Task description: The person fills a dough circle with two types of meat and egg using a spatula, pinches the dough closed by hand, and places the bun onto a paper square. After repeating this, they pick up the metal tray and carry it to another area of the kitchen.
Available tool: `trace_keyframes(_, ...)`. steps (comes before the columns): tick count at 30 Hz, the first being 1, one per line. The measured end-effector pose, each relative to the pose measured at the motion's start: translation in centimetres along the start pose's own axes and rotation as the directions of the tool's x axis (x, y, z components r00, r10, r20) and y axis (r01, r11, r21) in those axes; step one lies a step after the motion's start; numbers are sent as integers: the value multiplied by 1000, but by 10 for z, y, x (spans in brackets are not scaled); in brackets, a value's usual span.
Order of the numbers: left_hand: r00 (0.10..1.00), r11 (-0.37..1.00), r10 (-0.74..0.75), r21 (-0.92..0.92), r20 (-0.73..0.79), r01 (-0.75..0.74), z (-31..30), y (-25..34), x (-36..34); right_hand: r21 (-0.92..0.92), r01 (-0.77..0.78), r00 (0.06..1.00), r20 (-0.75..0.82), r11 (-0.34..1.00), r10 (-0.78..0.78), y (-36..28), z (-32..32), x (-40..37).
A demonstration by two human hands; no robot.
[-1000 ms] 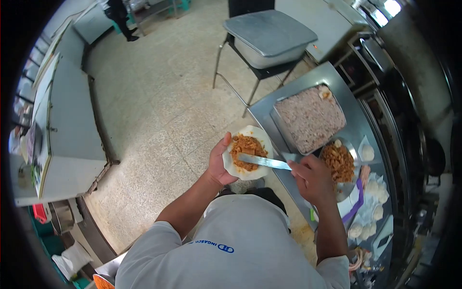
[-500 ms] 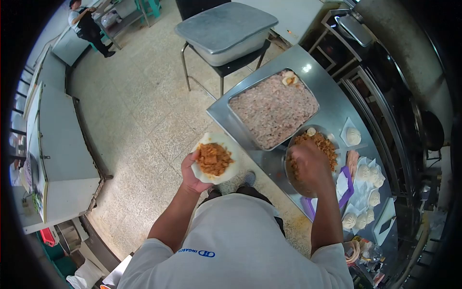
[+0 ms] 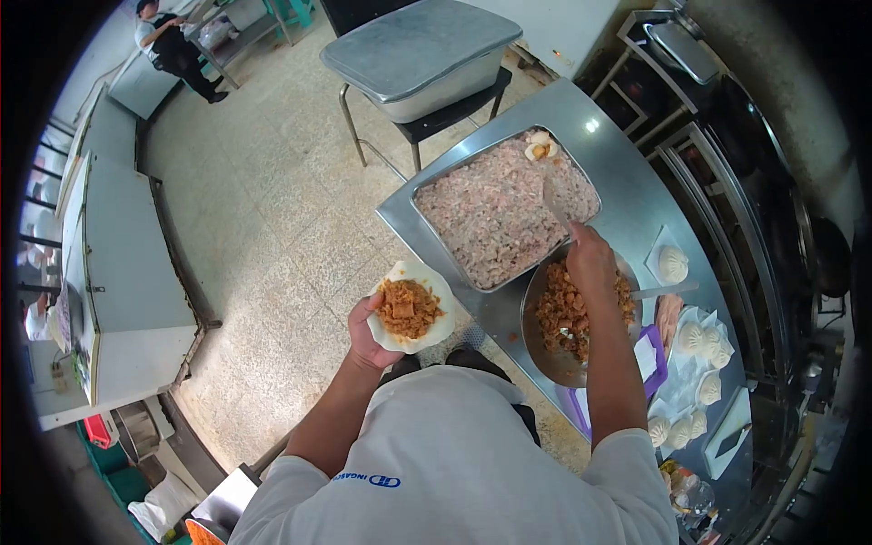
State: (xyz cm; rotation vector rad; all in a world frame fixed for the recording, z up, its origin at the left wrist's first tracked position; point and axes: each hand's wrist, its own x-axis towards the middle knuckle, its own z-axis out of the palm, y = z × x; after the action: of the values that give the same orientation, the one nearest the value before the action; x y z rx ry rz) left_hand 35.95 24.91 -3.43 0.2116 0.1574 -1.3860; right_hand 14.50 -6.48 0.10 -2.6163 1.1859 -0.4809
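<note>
On my left hand [image 3: 366, 334] rests a round of pale dough [image 3: 434, 287] with an orange-brown filling [image 3: 406, 310] heaped in its middle; the fingers are largely under it. My right hand [image 3: 590, 259] is closed on a flat spatula [image 3: 556, 209], whose blade touches the pale minced meat [image 3: 490, 209] in the rectangular tray [image 3: 445, 257]. Below that hand is a steel bowl [image 3: 534, 341] of orange-brown chunks [image 3: 563, 313], partly covered by my forearm. Pale pieces with an orange bit [image 3: 541, 146] lie on the meat near its far corner.
Pleated buns [image 3: 692, 338] lie on white paper at the right, beside a purple-edged tray [image 3: 656, 372] and a white board [image 3: 727, 434]. A lidded container [image 3: 422, 54] stands on a chair. Another person [image 3: 173, 50] stands at the far left.
My right hand has moved up out of the bowl toward the meat tray, and the spatula now shows in it. The small pale piece at the bowl's far edge is no longer visible.
</note>
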Motion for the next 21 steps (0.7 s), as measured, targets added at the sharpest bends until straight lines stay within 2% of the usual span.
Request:
trace_keyframes(5,1000,1000,8,22,-12,-8,0,6,-2,12,1,1000,28,1000,-2,-10,0,-5)
trace_keyframes(7,1000,1000,11,22,-7,-11,-1,8,-1,38,56,998,40,998,-58,-22,4,-7)
trace_keyframes(10,1000,1000,14,23,-16,-14,1,12,-3,90,31,996,77,995,-38,-45,11,-9)
trace_keyframes(14,1000,1000,13,13,-2,-13,-3,24,-13,103,46,992,116,994,-58,-38,12,-6)
trace_keyframes(16,1000,1000,25,11,-10,-24,-2,30,-21,136,67,998,-25,988,-65,-24,16,-9)
trace_keyframes(17,999,999,36,11,-20,-35,-2,33,-25,134,73,997,-20,988,-71,-22,19,-10)
trace_keyframes(19,998,999,54,11,-34,-54,-7,37,-31,2,-52,998,-32,999,52,-25,21,-14)
trace_keyframes(21,997,998,63,13,-44,-62,-11,39,-32,7,-24,999,-36,1000,25,-33,27,-18)
